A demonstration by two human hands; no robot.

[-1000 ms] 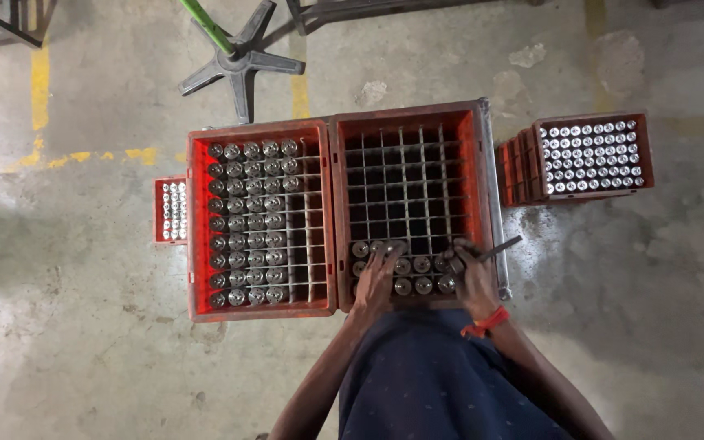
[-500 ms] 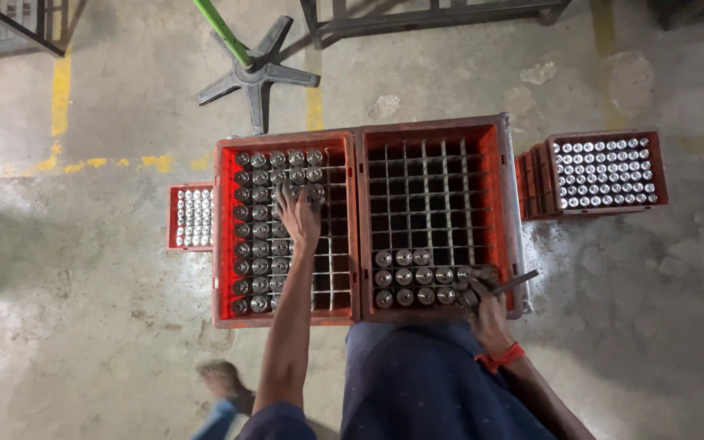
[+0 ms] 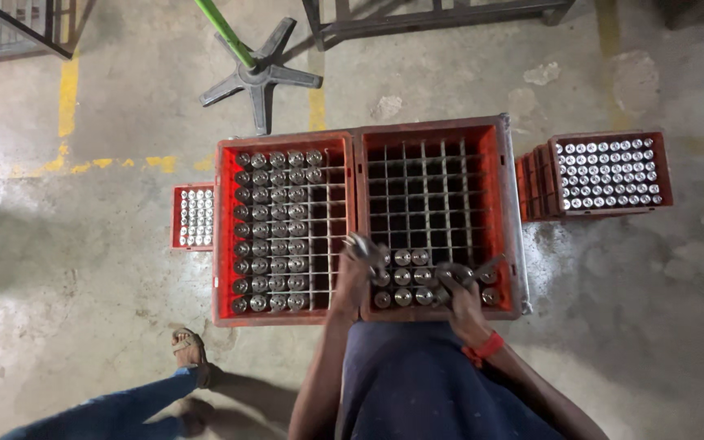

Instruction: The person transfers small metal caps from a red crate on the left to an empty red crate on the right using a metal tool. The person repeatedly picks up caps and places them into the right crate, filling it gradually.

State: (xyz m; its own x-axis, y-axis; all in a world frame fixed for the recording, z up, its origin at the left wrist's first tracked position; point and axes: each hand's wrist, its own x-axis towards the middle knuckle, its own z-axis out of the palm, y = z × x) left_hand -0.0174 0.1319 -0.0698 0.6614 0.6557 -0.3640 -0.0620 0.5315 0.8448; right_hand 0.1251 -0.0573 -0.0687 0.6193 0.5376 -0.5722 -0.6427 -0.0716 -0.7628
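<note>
The right crate (image 3: 505,204) has its far cells open, with only its near rows filled. The left hand (image 3: 358,273), its grip closed around capped metal bottles (image 3: 367,248), hovers at the crates' shared wall. The right hand (image 3: 459,295) rests on seated bottles, grip unclear.

Two big crates sit side by side on the floor (image 3: 83,342): left crate (image 3: 283,228) mostly full of bottles (image 3: 270,236), right crate (image 3: 437,216) with bottles only in its near rows. A smaller crate (image 3: 611,173) sits off right, another (image 3: 193,217) just left.
</note>
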